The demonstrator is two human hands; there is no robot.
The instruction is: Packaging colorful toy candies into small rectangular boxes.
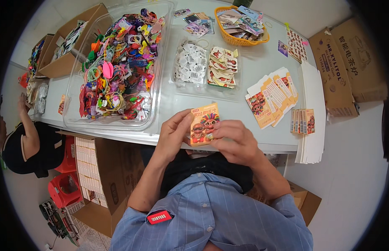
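A small flat orange carton (201,133), printed with cartoon figures in bright headgear, is held upright over the near edge of the table. My left hand (174,133) is closed around its left side, thumb near the top. Across its lower right side lie the bent fingers of my right hand (237,141), gripping it there; whether they also hold something small cannot be made out. Beyond my hands stands a clear tray with small white packets (190,62) and red-and-cream printed cutouts (222,67). To the right, several flattened orange cartons (272,98) lie fanned out.
A large clear tub (154,115) of colourful small toys fills the table's left. At the back sits a yellow basket (244,41) of cards. Standing orange cartons (302,121) rest on white sheets (310,144). Brown boxes (334,79) lean right; another person's arm (30,129) shows left.
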